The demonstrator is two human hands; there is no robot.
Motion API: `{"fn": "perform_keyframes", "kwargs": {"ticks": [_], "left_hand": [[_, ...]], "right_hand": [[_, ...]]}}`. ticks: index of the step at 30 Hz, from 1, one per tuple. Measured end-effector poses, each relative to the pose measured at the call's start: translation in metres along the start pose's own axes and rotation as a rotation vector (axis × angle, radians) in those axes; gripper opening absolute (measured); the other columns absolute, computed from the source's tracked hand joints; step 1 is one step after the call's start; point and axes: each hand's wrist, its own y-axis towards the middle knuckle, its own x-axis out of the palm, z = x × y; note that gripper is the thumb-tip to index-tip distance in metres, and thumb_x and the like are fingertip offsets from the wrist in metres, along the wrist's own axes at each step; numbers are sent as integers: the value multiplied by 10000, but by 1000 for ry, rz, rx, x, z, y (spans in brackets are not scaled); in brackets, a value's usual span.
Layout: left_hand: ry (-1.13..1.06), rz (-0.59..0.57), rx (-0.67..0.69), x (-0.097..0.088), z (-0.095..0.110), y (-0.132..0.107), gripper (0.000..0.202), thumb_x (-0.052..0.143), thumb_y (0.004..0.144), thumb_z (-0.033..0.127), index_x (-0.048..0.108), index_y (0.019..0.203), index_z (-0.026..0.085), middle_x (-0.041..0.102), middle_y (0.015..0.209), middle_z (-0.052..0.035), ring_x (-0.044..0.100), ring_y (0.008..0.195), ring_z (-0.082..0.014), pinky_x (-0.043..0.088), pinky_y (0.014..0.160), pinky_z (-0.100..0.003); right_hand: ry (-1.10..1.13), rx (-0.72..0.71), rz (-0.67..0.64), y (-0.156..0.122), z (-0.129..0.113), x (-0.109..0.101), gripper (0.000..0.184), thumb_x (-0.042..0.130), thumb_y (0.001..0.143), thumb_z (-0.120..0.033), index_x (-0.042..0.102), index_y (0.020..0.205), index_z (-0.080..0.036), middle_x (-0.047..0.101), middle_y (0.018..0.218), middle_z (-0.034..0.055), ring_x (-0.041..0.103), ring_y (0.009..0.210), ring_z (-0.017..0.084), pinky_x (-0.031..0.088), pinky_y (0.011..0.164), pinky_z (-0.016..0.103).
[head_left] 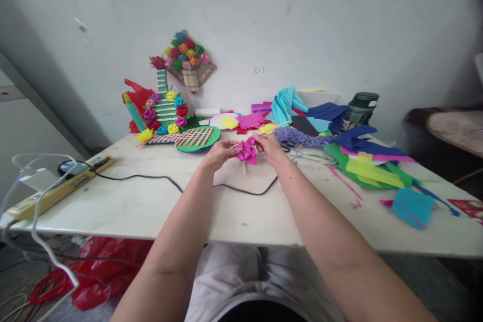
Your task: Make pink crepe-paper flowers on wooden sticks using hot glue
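Note:
Above the middle of the table, a crumpled piece of magenta crepe paper is between my two hands. My left hand pinches its left side, where a short pale stick tip shows by the fingers. On the other side, the closed fingers of my right hand grip the paper. A thin wooden stick sticks out past my right hand, up and to the right. Just below the paper is a small whitish object, too blurred to name. How the paper is folded inside my fingers is hidden.
A black cable crosses the table from a power strip. Paper-flower crafts stand at back left, beside a green round-ended piece with sticks. Purple yarn, coloured paper and a dark bottle are at right.

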Motion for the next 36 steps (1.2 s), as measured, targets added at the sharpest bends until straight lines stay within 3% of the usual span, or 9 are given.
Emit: {"fn": "perform_keyframes", "kwargs": {"ticks": [11, 19, 25, 36], "left_hand": [[-16, 12, 23, 0, 1, 0, 290, 802, 506, 153, 639, 741, 104, 668, 687, -29, 618, 590, -125, 487, 658, -277], [-79, 83, -25, 1, 1, 1, 235, 762, 614, 281, 618, 665, 102, 627, 608, -33, 573, 550, -107, 468, 571, -230], [-50, 73, -20, -1, -2, 1, 318, 778, 612, 372, 595, 641, 114, 586, 561, -7, 524, 496, -85, 447, 528, -217], [-24, 99, -38, -4, -4, 2, 344, 774, 595, 410, 627, 689, 113, 598, 610, -15, 533, 527, -94, 432, 532, -228]], "right_hand": [[2, -9, -20, 2, 3, -2, 367, 726, 560, -484, 558, 512, -162, 451, 409, -49, 346, 381, 55, 236, 419, 239], [-11, 17, 16, -2, -1, 1, 350, 731, 554, -495, 657, 620, -159, 426, 426, -57, 348, 429, 68, 279, 439, 236], [-11, 42, 11, -4, -2, 4, 362, 741, 550, -507, 698, 660, -165, 585, 563, -7, 475, 544, 96, 364, 504, 227], [12, 82, -27, -6, -2, 7, 329, 733, 559, -457, 704, 670, -148, 642, 577, 17, 519, 542, 114, 417, 555, 255]]}}
